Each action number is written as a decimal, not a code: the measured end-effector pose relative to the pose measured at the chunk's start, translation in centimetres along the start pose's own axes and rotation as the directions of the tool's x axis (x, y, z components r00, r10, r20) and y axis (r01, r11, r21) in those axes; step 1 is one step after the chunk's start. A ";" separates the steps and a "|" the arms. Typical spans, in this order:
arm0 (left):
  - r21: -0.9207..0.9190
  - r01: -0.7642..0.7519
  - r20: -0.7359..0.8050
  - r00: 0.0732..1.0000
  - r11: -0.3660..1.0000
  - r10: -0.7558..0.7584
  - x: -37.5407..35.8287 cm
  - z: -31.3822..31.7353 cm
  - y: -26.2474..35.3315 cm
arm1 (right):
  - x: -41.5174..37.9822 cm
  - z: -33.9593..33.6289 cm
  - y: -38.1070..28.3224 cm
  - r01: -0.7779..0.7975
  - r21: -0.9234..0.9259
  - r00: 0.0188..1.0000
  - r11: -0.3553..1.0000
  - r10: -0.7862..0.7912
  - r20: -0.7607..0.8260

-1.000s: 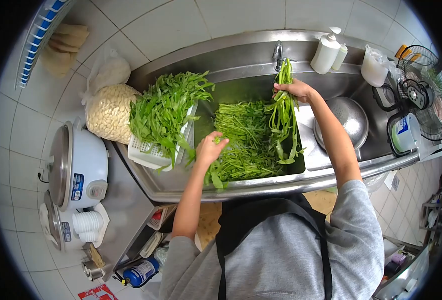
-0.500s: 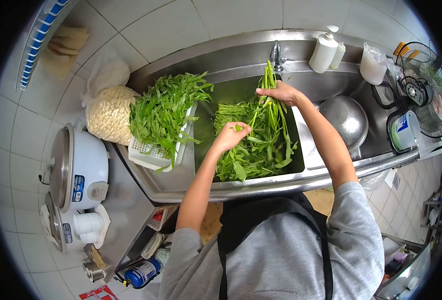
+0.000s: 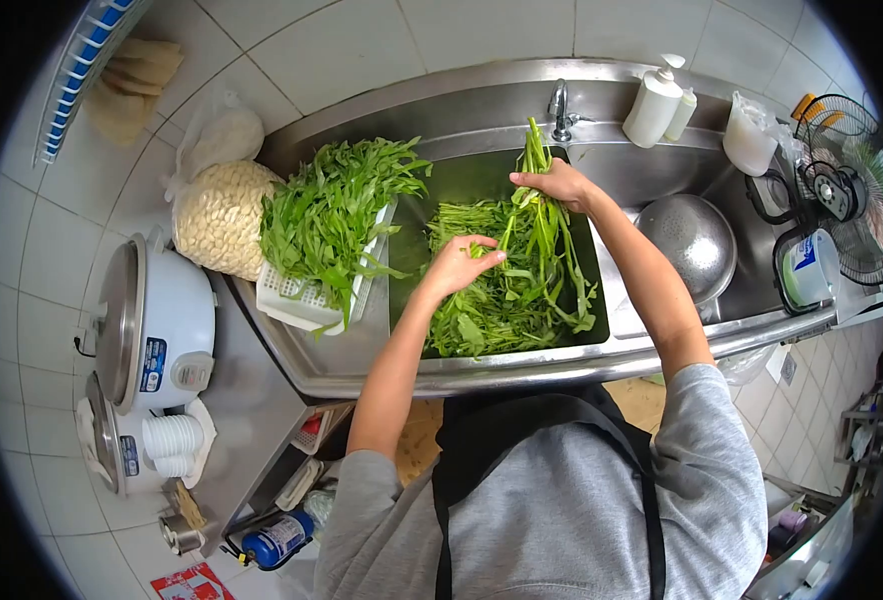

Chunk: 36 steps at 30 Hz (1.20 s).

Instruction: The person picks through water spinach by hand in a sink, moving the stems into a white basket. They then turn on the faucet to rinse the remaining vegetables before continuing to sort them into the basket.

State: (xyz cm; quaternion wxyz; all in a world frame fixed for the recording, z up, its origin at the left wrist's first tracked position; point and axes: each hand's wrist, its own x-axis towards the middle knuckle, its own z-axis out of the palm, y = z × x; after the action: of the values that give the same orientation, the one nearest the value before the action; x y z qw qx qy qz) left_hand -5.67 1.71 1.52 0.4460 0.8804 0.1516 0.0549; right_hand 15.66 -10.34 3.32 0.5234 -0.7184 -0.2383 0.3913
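Over the sink basin, my right hand is closed around a bunch of leafy green stems. The stem ends stick up past my fingers, and the leaves hang down into the basin. Lower and to the left, my left hand pinches at a thin green stem near the bunch, with bits of green between its fingers. More of the same greens fill the basin below. Left of the basin, a white perforated basket is heaped with leafy greens.
A metal bowl lies upside down in the right basin. Behind are a faucet and a pump bottle. At right stands a fan. A bag of pale beans or nuts and a rice cooker are at left.
My left hand has shifted slightly, its fingers closer to the stem. My right hand keeps its hold on the bunch. The whole view has tilted a little.
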 end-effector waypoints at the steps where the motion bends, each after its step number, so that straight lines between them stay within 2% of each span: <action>1: 0.058 0.076 0.070 0.994 0.995 -0.080 0.1 0.0 0.3 | 0.2 0.3 0.0 0.007 0.034 1.000 0.999 -0.008 0.019; 3: 0.187 0.211 0.194 0.950 0.959 -0.246 0.2 -0.1 0.9 | 0.4 0.7 -0.2 0.027 0.028 1.000 0.999 -0.027 0.007; 4: 0.285 0.245 0.109 0.952 0.927 -0.285 0.0 0.1 1.0 | 0.3 0.7 -0.5 0.047 -0.038 0.999 0.998 -0.047 0.008; 5: 0.284 0.245 0.108 0.952 0.927 -0.285 -0.3 -0.1 0.7 | 0.2 0.7 -0.8 0.067 -0.103 0.998 0.992 -0.067 0.009; 6: 0.320 0.188 0.062 0.974 0.929 -0.218 -0.7 -0.5 0.2 | -0.4 0.6 -1.4 0.069 -0.201 0.997 0.977 -0.073 -0.014; 7: 0.357 0.133 0.017 0.989 0.924 -0.149 -1.0 -0.9 -0.3 | -0.2 0.7 -1.4 0.070 -0.203 0.997 0.977 -0.074 -0.011; 9: 0.376 0.151 0.006 0.986 0.914 -0.166 -1.3 -1.7 -0.2 | -0.1 0.9 -1.6 0.098 -0.304 0.992 0.948 -0.117 -0.045; 11: 0.356 0.218 0.082 0.961 0.909 -0.262 -1.4 -2.6 0.7 | -0.2 1.3 -1.7 0.099 -0.284 0.993 0.954 -0.114 -0.037; 15: 0.354 0.235 0.095 0.954 0.905 -0.285 -1.3 -3.3 -0.2 | -0.8 1.9 -2.4 0.085 -0.264 0.992 0.961 -0.107 -0.068; 16: 0.411 0.236 0.010 0.965 0.881 -0.263 -1.4 -3.2 -0.5 | -0.6 1.8 -2.3 0.082 -0.263 0.992 0.961 -0.103 -0.067; 19: 0.418 0.273 0.050 0.945 0.866 -0.322 -1.6 -3.9 -0.4 | 0.4 1.5 -2.0 0.067 -0.274 0.993 0.959 -0.090 -0.075; 21: 0.409 0.276 0.047 0.946 0.870 -0.322 -1.5 -3.7 -1.2 | 1.0 1.4 -1.7 -0.023 -0.211 0.989 0.977 -0.008 -0.146; 23: 0.344 0.159 -0.016 0.986 0.925 -0.164 -1.3 -3.3 -2.1 | 1.6 1.2 -1.3 -0.061 -0.247 0.986 0.967 0.019 -0.168; 24: 0.342 0.161 -0.017 0.986 0.926 -0.165 -1.2 -3.3 -2.0 | 1.5 1.2 -1.4 -0.071 -0.204 0.986 0.976 0.038 -0.161; 26: 0.032 0.055 0.091 0.994 0.998 -0.057 -0.7 -3.1 -1.6 | 1.4 1.4 -1.5 -0.082 -0.161 0.987 0.984 0.058 -0.152; 29: -0.039 0.110 0.101 0.989 0.993 -0.106 0.3 -2.5 -1.4 | 2.1 1.6 -1.0 -0.100 -0.101 0.989 0.990 0.088 -0.115; 31: -0.017 0.088 0.070 0.994 0.996 -0.086 0.4 -2.3 -0.5 | 2.0 2.0 -1.1 -0.115 0.008 0.992 0.993 0.115 -0.046; 33: 0.001 0.216 0.143 0.966 0.976 -0.214 0.7 -2.2 0.0 | 1.8 1.9 -1.3 -0.133 0.012 0.991 0.991 0.134 -0.029; 34: -0.032 0.258 0.133 0.959 0.966 -0.252 0.7 -2.1 0.1 | 1.7 1.7 -1.4 -0.155 0.007 0.988 0.988 0.155 -0.021; 35: -0.031 0.253 0.136 0.959 0.967 -0.247 0.7 -2.1 0.0 | 1.5 1.5 -1.5 -0.178 0.002 0.984 0.984 0.178 -0.015; 36: -0.075 0.238 0.078 0.970 0.968 -0.232 0.5 -2.1 -0.7 | 1.9 0.9 -0.9 -0.172 -0.001 0.985 0.985 0.172 -0.012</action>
State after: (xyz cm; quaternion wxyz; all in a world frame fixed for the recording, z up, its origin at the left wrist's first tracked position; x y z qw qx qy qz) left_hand -5.83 3.85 2.22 0.4909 0.8380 0.2372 -0.0221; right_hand 16.10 -8.05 3.46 0.4884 -0.7391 -0.1729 0.4306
